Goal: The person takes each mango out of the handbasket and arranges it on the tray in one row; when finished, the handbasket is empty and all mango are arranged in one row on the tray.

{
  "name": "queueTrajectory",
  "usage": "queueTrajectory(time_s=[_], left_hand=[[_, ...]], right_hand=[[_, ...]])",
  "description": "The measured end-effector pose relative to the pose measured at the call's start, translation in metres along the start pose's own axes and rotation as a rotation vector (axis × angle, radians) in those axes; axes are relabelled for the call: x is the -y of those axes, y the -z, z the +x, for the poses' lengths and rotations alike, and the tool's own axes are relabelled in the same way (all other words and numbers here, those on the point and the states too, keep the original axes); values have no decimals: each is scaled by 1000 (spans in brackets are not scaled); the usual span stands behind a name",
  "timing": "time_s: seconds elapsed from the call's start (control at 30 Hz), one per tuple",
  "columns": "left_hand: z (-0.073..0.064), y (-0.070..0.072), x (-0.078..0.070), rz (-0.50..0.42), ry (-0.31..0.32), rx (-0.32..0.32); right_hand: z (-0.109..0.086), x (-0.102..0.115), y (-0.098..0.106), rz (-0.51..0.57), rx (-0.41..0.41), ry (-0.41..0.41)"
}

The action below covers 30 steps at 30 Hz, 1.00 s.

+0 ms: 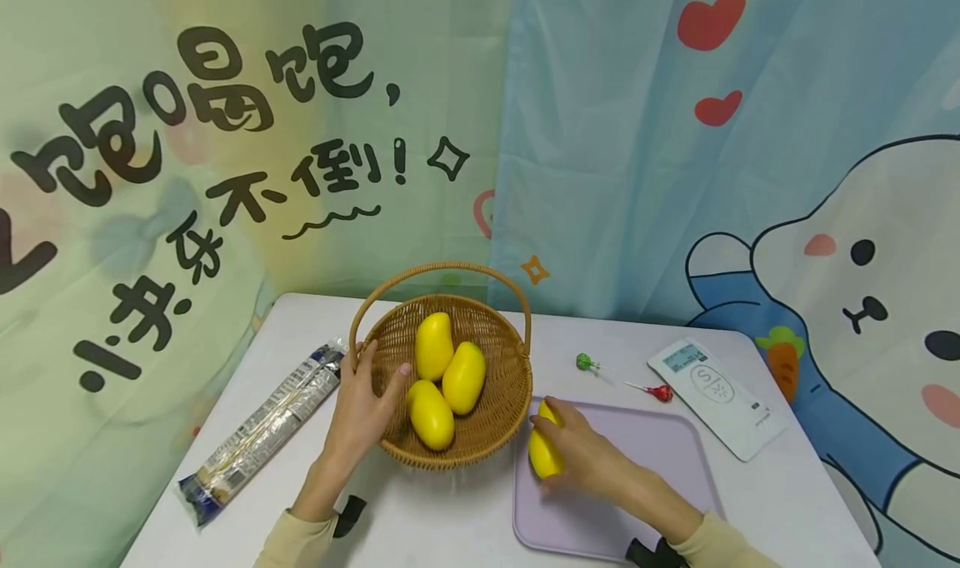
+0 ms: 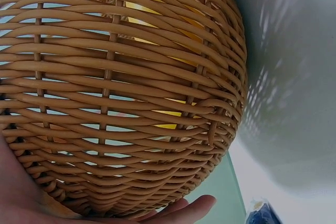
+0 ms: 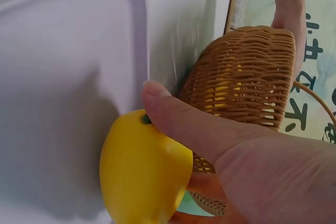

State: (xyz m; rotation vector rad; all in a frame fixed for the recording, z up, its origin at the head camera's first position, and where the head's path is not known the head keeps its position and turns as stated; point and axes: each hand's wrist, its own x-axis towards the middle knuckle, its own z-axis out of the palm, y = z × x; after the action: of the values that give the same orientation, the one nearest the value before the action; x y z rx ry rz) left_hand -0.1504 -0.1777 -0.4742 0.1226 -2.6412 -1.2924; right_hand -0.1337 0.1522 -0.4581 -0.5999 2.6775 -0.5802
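A round wicker basket [image 1: 491, 422] with an arched handle stands on the white table with three yellow mangoes [image 1: 433, 347] inside. My left hand [image 1: 360, 410] grips its left side, thumb over the rim; the left wrist view shows the woven wall [image 2: 126, 87] close up, with fingers [image 2: 191, 211] along its edge. My right hand [image 1: 588, 455] holds another yellow mango [image 1: 543, 451] over the left part of a lilac tray [image 1: 637, 518], beside the basket. In the right wrist view, the thumb lies by the dark stem end of this mango [image 3: 142, 171].
Left of the basket lies a long silvery packet [image 1: 262, 426]. Behind the tray are a green lollipop [image 1: 585, 361] and a red lollipop [image 1: 660, 393], with a white pouch [image 1: 712, 397] to their right. A printed curtain [image 1: 585, 176] hangs behind the table.
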Motion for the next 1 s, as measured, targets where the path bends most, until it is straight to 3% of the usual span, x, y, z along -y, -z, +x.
queueTrajectory(time_s=[0.27, 0.67, 1.0], left_hand=[[0, 1, -1, -2, 15, 13], [-1, 1, -1, -9, 14, 18], [-1, 2, 0, -11, 16, 22]], right_hand=[[1, 1, -7, -27, 36, 3], [-1, 1, -6, -57, -1, 54], [-4, 11, 12, -116, -54, 67]])
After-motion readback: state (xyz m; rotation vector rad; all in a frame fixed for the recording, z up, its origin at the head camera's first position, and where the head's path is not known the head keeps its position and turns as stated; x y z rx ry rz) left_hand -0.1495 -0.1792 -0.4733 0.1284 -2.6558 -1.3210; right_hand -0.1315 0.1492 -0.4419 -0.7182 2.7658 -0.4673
